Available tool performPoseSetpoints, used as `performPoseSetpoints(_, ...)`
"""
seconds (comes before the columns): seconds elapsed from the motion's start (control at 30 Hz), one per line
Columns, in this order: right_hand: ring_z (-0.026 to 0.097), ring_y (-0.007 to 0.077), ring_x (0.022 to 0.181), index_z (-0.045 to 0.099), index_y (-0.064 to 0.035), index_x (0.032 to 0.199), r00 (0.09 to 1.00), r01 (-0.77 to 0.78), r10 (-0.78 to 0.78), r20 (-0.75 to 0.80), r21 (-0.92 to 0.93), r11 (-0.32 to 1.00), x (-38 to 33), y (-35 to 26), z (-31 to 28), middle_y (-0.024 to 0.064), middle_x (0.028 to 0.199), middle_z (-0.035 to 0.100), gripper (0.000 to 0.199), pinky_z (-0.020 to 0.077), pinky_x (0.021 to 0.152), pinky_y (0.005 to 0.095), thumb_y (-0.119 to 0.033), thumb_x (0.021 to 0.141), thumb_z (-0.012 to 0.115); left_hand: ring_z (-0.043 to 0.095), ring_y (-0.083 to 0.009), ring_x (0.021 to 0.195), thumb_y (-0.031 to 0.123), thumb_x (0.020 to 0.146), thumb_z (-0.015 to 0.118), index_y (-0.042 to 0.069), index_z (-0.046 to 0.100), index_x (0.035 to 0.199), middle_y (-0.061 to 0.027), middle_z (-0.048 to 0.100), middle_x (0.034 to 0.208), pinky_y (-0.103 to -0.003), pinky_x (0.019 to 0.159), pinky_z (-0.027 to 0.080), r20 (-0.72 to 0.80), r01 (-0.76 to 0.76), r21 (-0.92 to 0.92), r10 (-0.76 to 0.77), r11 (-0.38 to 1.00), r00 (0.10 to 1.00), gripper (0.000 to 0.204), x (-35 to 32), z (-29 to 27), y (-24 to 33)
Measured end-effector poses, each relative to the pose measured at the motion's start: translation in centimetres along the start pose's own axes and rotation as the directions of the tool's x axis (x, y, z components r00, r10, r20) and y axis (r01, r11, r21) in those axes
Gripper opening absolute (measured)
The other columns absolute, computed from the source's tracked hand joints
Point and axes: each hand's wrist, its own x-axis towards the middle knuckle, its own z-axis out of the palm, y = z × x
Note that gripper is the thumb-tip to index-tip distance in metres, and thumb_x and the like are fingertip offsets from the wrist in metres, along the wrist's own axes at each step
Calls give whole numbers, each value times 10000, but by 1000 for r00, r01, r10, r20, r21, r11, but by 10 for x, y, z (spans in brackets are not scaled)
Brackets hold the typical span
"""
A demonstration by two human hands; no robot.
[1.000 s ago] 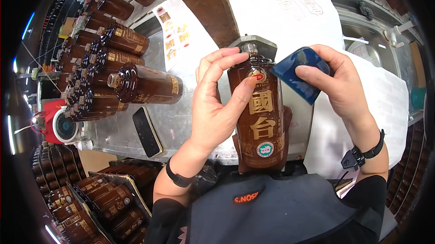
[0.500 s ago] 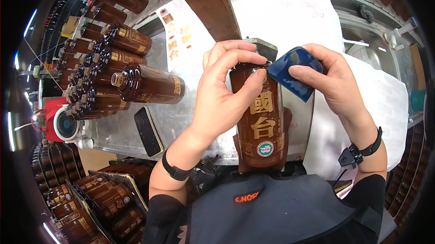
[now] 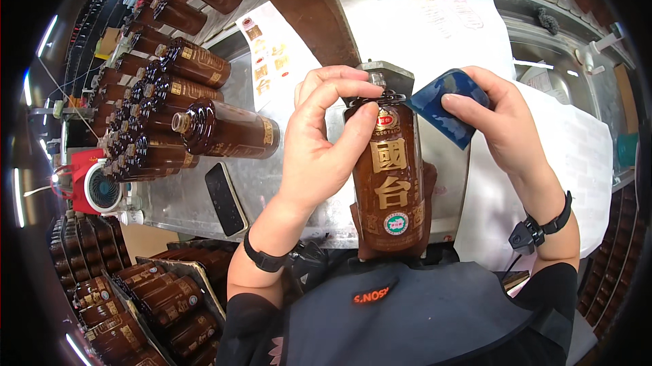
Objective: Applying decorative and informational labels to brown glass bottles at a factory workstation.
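A brown glass bottle (image 3: 387, 193) lies in front of me, neck away from me, with gold characters, a red and gold emblem near the shoulder and a round green-and-white sticker low down. My left hand (image 3: 316, 128) is curled at its neck and shoulder, the thumb beside the red emblem and the fingertips by the neck. In my right hand (image 3: 496, 111) a flat blue scraper (image 3: 449, 109) is pinched between thumb and fingers, one corner close to the bottle's shoulder. A dark brown support (image 3: 429, 193) shows under the bottle.
Several brown bottles (image 3: 231, 131) stand at the left, near a phone (image 3: 226, 197) and a small fan (image 3: 102, 186). A label sheet (image 3: 270, 60) and white paper (image 3: 435, 46) cover part of the metal table. A crate of bottles (image 3: 204, 284) sits below left; a sink (image 3: 557, 74) is at right.
My left hand has shifted left and toward me, uncovering the red emblem and the bottle's neck. The scraper has moved slightly right, away from the left fingertips.
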Motion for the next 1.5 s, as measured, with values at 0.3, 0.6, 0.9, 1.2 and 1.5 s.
performPoseSetpoints(0.3,586,148,724,673,-20,998,892,391,-451,8,-512,765,-19,-4,26,60,817,613,198,459,652,263,-93,828,743,502,-184,1174,-14,860,601,19,674,1052,-102,563,1195,-327,1053,356,122,-10,119,-5,993,992,208,-2,0,3)
performPoseSetpoints(0.6,596,55,807,662,6,1025,988,104,-111,-106,-64,992,-13,6,17,9,900,669,202,483,720,210,-145,898,706,498,-243,1153,50,823,674,92,682,1028,-92,596,1147,-371,1016,378,15,17,96,-19,995,1000,209,-10,1,1)
performPoseSetpoints(0.9,591,54,841,676,2,1045,999,29,-28,-23,21,999,-4,15,12,10,911,672,219,470,770,209,-158,898,703,499,-164,1177,-6,891,626,28,656,1099,-89,531,1217,-302,1034,378,80,63,73,-68,995,994,213,-9,8,1)
performPoseSetpoints(1.2,614,62,870,674,5,1071,996,-72,57,64,270,960,-1,15,13,23,958,688,226,486,798,216,-153,910,691,502,-236,1155,101,810,746,88,679,1041,-90,589,1146,-347,993,410,31,129,-5,-129,992,991,241,-8,15,5)
performPoseSetpoints(1.5,616,59,865,666,7,1089,999,-54,54,7,254,966,0,20,14,23,963,690,243,486,794,209,-156,911,696,520,-227,1134,122,837,746,83,680,1040,-88,592,1141,-337,990,411,14,106,-50,-105,993,994,218,-10,15,-3)
